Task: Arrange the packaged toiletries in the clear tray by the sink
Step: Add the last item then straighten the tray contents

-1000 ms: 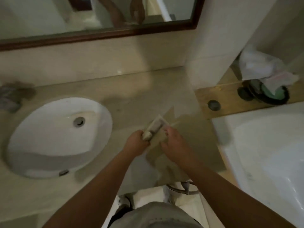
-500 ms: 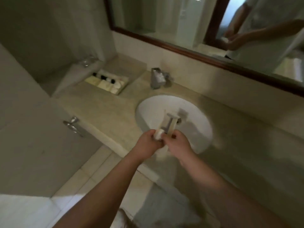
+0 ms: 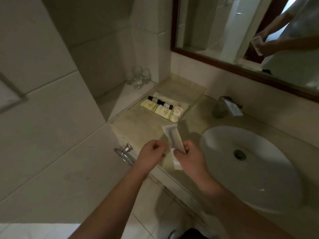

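Observation:
A long pale sealed toiletry packet (image 3: 171,138) stands upright in my right hand (image 3: 189,158), just left of the sink. A second white packet (image 3: 177,162) sticks out under the same hand. My left hand (image 3: 151,153) is beside it, a little apart, fingers curled with nothing showing in them. Further back on the counter sits the clear tray (image 3: 183,87). It holds two dark-capped bottles (image 3: 161,102), pale tubes (image 3: 155,107) and round white soaps (image 3: 177,112) along its front side.
The white oval sink (image 3: 250,166) fills the counter to the right, with the faucet (image 3: 230,106) behind it. Several upturned glasses (image 3: 139,78) stand on a ledge left of the tray. A chrome towel ring (image 3: 125,152) hangs below the counter edge. A mirror hangs above.
The view has swung left from the bathtub side, across the sink, to the tray corner. My left hand has let go of the packet and moved apart; my right hand keeps it.

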A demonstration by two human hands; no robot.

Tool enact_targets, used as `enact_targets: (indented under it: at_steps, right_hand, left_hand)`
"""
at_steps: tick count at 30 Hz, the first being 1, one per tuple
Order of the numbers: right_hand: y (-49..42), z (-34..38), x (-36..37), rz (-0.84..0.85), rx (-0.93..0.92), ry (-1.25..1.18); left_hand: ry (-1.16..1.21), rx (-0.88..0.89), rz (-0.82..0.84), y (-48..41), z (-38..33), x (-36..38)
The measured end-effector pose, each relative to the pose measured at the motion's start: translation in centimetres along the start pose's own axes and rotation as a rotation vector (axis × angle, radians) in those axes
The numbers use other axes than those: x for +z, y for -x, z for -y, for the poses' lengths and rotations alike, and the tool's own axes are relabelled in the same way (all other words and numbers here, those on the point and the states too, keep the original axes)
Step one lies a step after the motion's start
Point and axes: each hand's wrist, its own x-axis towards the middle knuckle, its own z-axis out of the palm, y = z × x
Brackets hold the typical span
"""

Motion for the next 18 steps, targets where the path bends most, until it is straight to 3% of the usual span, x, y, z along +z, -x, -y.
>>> enact_targets:
  at_steps: [5, 11, 13, 18]
  right_hand:
    - [-5.7, 0.8, 1.1, -0.076, -0.265, 0.274]
    - [-14.1, 1.9, 3.7, -0.148, -0.599, 0.413]
    - [-16.6, 2.5, 4.0, -0.146, -0.519, 0.329]
    - [-20.4, 3.9, 3.0, -0.074, 0.187, -0.165]
  left_hand:
    - [0.147, -0.066, 0.084, -5.6, -4.1, 0.4]
    - [0.222, -0.146, -0.065, -15.0, -6.6, -1.6]
    - [0.262, -0.159, -0.073, -18.0, -7.2, -2.5]
    - [0.378, -0.232, 0.013, -24.7, -8.0, -3.5]
